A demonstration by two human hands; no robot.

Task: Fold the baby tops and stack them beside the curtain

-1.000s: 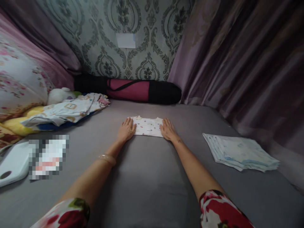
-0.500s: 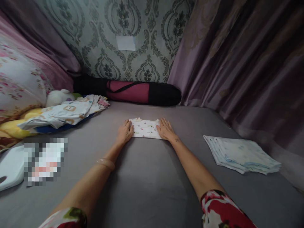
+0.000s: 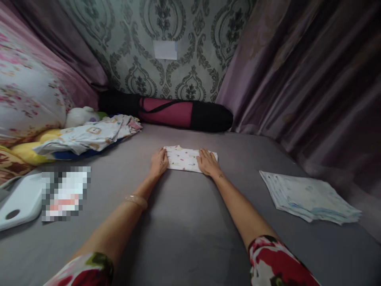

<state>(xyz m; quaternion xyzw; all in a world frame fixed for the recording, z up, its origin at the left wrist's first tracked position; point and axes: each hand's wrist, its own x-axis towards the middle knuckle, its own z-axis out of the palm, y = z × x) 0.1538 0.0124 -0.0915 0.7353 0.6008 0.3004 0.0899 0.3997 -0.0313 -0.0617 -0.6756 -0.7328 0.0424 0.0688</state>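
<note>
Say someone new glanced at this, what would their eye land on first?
Probably the small white printed cloth on the gray sheet, mid-picture, with the left hand at its left edge and the right hand lying across it near the right end. After that, likely the long black and maroon bag by the patterned wall, and the stack of pale folded cloths off to the right.

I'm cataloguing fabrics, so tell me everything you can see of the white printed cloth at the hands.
The cloth is white with small, scattered coloured motifs, too small to make out. It looks like soft, thin fabric, apparently folded into a wide, flat strip. It lies on the grey sheet, long side running left to right. The left hand touches its left end; the right hand rests flat near its right end, with a corner showing beyond.
</note>
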